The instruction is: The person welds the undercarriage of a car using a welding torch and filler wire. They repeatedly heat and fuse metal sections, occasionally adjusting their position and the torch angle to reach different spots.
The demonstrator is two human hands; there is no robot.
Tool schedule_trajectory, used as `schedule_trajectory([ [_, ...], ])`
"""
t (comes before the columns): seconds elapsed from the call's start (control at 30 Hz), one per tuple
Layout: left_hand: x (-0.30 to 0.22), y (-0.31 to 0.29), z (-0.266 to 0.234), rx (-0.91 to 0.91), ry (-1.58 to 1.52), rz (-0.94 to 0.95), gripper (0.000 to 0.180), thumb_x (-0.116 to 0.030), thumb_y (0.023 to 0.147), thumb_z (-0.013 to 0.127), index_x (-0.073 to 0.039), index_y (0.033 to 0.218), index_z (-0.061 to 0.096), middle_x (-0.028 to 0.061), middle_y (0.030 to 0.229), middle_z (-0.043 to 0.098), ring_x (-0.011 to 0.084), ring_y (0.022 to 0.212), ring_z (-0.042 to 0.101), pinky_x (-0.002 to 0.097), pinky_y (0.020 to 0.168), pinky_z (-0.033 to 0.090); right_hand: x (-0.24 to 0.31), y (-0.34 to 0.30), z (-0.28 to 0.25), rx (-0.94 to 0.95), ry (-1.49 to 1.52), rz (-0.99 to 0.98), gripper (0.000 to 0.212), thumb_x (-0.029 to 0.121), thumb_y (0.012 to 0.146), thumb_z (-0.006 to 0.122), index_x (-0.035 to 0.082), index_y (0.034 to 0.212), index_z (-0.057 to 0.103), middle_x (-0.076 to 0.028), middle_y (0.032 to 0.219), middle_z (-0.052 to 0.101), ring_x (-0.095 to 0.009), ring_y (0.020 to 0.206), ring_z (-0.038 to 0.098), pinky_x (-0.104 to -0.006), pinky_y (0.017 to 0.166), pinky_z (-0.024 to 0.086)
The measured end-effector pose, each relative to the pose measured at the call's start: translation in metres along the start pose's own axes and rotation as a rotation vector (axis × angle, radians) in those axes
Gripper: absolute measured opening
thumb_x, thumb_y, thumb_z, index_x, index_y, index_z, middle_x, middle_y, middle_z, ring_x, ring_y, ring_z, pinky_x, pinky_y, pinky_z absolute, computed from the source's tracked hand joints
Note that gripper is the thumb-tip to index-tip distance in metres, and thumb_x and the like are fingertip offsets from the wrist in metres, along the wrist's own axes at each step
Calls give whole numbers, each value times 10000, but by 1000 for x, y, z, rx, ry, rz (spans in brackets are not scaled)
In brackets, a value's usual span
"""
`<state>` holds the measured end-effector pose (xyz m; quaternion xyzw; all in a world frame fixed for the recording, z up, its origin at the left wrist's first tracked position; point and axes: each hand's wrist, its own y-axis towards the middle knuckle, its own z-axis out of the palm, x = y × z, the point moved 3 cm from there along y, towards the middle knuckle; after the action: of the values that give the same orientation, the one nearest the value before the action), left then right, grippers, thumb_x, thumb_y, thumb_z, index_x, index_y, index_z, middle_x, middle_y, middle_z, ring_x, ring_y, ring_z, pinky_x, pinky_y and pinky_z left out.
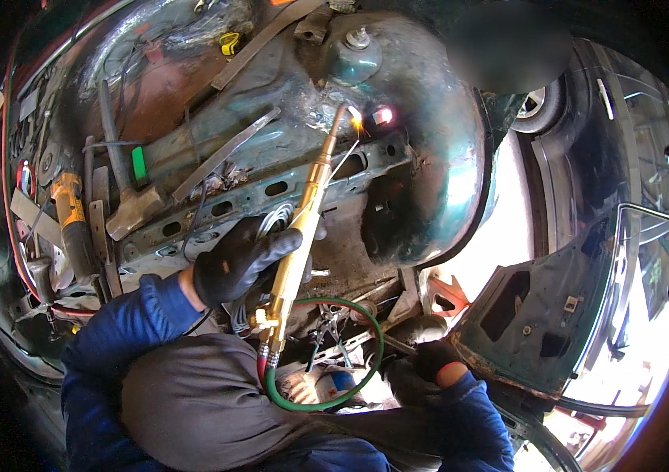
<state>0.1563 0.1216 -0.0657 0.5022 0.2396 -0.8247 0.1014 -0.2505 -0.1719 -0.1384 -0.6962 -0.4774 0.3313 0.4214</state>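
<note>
My left hand (236,259), in a black glove, is closed around the brass gas torch (300,256). The torch slants upward, with a small orange flame and sparks at its tip over the dark green car body panel (271,153). A coil of thin wire (274,219) sits at the same hand, and a thin rod (345,160) runs up beside the nozzle. Near the panel's raised dome is a glowing pink-white spot (382,116). Lower right, my right hand (433,360), also in a dark glove, is beside a thin grey bar (399,346); its fingers are lost in shadow.
A green hose (380,346) loops below the torch. On the left lie a hammer (134,211), a yellow-and-black power tool (71,216) and flat metal strips. A detached dark panel (535,315) stands at the right. Locking pliers (329,330) are low in the middle.
</note>
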Motion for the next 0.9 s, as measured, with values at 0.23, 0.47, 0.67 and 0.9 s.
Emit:
schedule_trajectory([
  [0.23,16,31,5,6,17,45,579,-510,1101,612,12,1344,663,83,1040,702,158,917,677,335,827,574,-7,-61,-27,-279,115,264,268,341,962,631,149,1073,783,-164,1021,794,-400,978,774,-544,840,615],
  [0.47,10,27,23,55,-72,-61,620,-489,1087,656,12,1447,600,92,1041,726,164,911,707,330,785,605,-73,-59,-6,-511,237,445,247,294,895,743,169,1103,788,-199,1104,767,-426,1018,749,-546,883,600],
  [0.67,17,32,25,60,61,-44,638,-545,1089,627,0,1419,659,73,1000,719,152,885,706,322,798,578,-86,-68,-28,-594,411,478,283,350,946,774,94,1059,738,-214,1045,721,-460,961,711,-553,815,573],
  [0.9,25,31,26,-18,29,32,691,-574,1017,710,22,1359,633,59,912,720,141,780,708,285,689,573,-39,-86,-80,-907,640,261,185,232,998,708,67,1082,701,-198,1002,706,-421,936,707,-505,761,555],
])
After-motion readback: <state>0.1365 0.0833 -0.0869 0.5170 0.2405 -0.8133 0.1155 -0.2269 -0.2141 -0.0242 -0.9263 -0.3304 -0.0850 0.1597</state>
